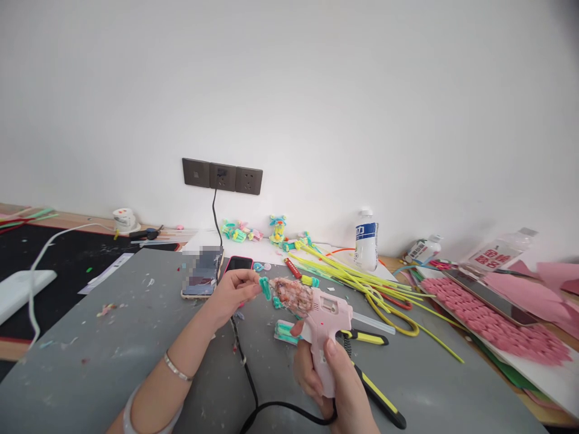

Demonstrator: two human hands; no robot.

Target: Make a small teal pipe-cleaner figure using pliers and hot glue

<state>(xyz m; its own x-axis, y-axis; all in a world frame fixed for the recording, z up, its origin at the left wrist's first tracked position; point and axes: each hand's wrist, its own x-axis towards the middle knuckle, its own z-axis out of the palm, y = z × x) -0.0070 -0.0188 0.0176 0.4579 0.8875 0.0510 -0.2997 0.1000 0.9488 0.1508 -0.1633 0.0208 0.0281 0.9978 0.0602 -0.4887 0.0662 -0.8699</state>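
Observation:
My right hand point(323, 367) is wrapped round the handle of a pink hot glue gun point(323, 319), its front caked with dried glue and fuzz. A clear glue stick point(373, 322) sticks out of the gun's back. Between the fingertips of my left hand point(237, 292) is a small teal pipe cleaner piece point(265, 288), close to the gun's nozzle; whether they touch I cannot tell. Just behind the gun, pliers with yellow and black handles point(380, 392) lie on the grey mat. A teal pipe cleaner bundle point(286, 330) sits by the gun's trigger.
Yellow pipe cleaners point(362, 277) spread to the right. At the wall stand a bottle point(366, 240) and small pipe cleaner figures point(277, 229). A phone point(203, 271) leans beyond my left hand. The gun's black cord point(246, 367) crosses the mat. Pink woven fuzzy material point(493, 319) lies far right.

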